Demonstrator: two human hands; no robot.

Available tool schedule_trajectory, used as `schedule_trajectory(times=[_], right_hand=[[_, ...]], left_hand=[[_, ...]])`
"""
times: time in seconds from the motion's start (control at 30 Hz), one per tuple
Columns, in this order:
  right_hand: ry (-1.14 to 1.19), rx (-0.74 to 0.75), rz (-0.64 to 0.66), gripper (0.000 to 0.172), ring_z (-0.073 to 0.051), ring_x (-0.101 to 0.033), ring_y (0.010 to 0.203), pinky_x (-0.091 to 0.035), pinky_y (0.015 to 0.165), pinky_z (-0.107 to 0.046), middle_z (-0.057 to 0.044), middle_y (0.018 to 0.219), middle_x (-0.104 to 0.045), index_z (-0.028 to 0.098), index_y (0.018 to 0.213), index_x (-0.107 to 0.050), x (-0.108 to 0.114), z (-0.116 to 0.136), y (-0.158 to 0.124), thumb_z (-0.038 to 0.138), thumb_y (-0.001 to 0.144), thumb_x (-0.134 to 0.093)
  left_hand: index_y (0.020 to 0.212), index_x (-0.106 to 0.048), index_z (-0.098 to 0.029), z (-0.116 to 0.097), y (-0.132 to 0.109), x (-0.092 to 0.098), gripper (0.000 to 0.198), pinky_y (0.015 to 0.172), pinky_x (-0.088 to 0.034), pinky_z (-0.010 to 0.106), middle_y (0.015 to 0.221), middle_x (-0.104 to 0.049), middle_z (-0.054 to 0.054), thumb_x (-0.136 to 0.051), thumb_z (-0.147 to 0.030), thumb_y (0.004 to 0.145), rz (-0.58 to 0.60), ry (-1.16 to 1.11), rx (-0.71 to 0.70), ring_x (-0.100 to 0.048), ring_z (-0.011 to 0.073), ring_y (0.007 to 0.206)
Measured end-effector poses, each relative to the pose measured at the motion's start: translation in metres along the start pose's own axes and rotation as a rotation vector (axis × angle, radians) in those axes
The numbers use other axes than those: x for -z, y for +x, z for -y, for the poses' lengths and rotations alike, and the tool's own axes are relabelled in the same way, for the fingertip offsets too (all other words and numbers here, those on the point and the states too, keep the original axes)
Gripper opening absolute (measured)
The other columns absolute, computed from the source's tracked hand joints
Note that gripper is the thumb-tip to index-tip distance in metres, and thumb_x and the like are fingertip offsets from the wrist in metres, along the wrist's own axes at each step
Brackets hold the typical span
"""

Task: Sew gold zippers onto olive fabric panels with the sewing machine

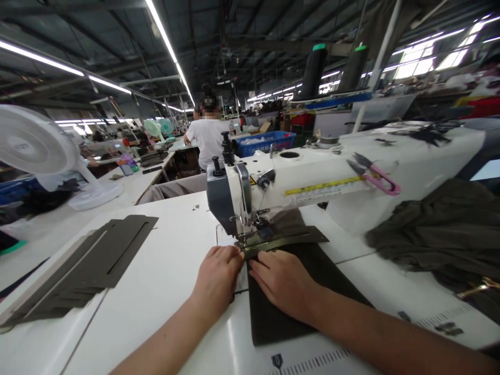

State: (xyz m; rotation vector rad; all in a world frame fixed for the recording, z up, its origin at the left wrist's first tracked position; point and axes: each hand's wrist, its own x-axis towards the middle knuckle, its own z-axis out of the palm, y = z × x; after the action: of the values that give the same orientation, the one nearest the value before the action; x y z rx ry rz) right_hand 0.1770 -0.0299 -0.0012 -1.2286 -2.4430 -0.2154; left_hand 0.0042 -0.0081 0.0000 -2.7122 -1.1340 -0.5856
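Left hand (pixel 219 276) and right hand (pixel 283 284): both lie flat, fingers (pixel 258 264) extended and grasping nothing, pressing the dark fabric panel (pixel 281 317) onto the bench (pixel 164 276). The fingertips of both hands sit just in front of the presser foot (pixel 250 234). The panel's leading edge lies under the foot, and the rest runs from it toward the operator.

Hazards, as judged from this position:
- Fingertips this close to the presser foot risk needle contact if the feed draws the panel in faster than the hands retreat.
- Uneven pressure between the two hands could skew the panel and pull the seam off line.
- The pink thread snips (pixel 375 174) rest loose on the sewing machine (pixel 312 182) arm, right of the foot. Vibration could walk them off.
- The heaped dark cloth (pixel 437 234), far right of the foot, could snag the panel's trailing end.

Markings:
- A yellow strip label (pixel 324 186) on the arm, right of the foot, is too small to read.
- A printed scale (pixel 312 359) at the bench edge, in front of the foot, shows a "0" mark.

A stack of cut pieces (pixel 89 265) lies left of the foot.
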Motion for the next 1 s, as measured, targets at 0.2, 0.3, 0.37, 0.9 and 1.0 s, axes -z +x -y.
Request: schedule_trajectory(times=[0.2, 0.3, 0.37, 0.9, 1.0], right_hand=[[0.086, -0.049, -0.124, 0.036, -0.025, -0.047, 0.113, -0.034, 0.099, -0.042, -0.015, 0.118, -0.056, 0.005, 0.114, -0.055, -0.013, -0.007, -0.003, 0.021, 0.083, -0.050], [0.118, -0.057, -0.057, 0.039, -0.025, -0.045, 0.115, -0.032, 0.101, -0.041, -0.015, 0.123, -0.053, 0.004, 0.118, -0.054, -0.016, -0.009, -0.004, 0.022, 0.084, -0.047], [0.120, -0.054, -0.026, 0.040, -0.026, -0.045, 0.115, -0.032, 0.101, -0.042, -0.016, 0.123, -0.052, 0.002, 0.118, -0.054, -0.015, -0.009, -0.003, 0.023, 0.084, -0.047], [0.133, -0.024, -0.046, 0.037, -0.027, -0.049, 0.111, -0.037, 0.096, -0.044, -0.016, 0.117, -0.056, 0.003, 0.115, -0.054, -0.020, -0.017, 0.006, 0.016, 0.081, -0.047], [0.138, -0.015, -0.046, 0.035, -0.026, -0.049, 0.110, -0.038, 0.096, -0.043, -0.016, 0.115, -0.057, 0.004, 0.113, -0.054, -0.019, -0.018, 0.007, 0.014, 0.080, -0.048]], left_hand=[[0.097, -0.059, -0.012, -0.006, 0.001, 0.000, 0.018, 0.074, -0.049, 0.039, 0.089, -0.060, 0.009, -0.054, -0.010, 0.080, 0.000, 0.121, -0.032, -0.056, 0.0234, 0.083], [0.093, -0.060, -0.012, -0.007, 0.003, 0.001, 0.014, 0.073, -0.049, 0.038, 0.087, -0.060, 0.008, -0.056, -0.011, 0.079, 0.013, 0.120, -0.030, -0.056, 0.0232, 0.081], [0.091, -0.060, -0.012, -0.008, 0.004, 0.000, 0.013, 0.072, -0.049, 0.038, 0.085, -0.060, 0.008, -0.057, -0.011, 0.079, 0.016, 0.119, -0.026, -0.056, 0.0234, 0.080], [0.079, -0.059, -0.014, -0.002, 0.013, -0.008, 0.012, 0.067, -0.048, 0.035, 0.078, -0.060, 0.006, -0.049, -0.008, 0.081, -0.004, 0.146, 0.027, -0.056, 0.0208, 0.071], [0.078, -0.059, -0.014, -0.001, 0.013, -0.008, 0.014, 0.068, -0.048, 0.036, 0.078, -0.060, 0.007, -0.047, -0.007, 0.081, 0.018, 0.146, 0.027, -0.056, 0.0212, 0.072]])
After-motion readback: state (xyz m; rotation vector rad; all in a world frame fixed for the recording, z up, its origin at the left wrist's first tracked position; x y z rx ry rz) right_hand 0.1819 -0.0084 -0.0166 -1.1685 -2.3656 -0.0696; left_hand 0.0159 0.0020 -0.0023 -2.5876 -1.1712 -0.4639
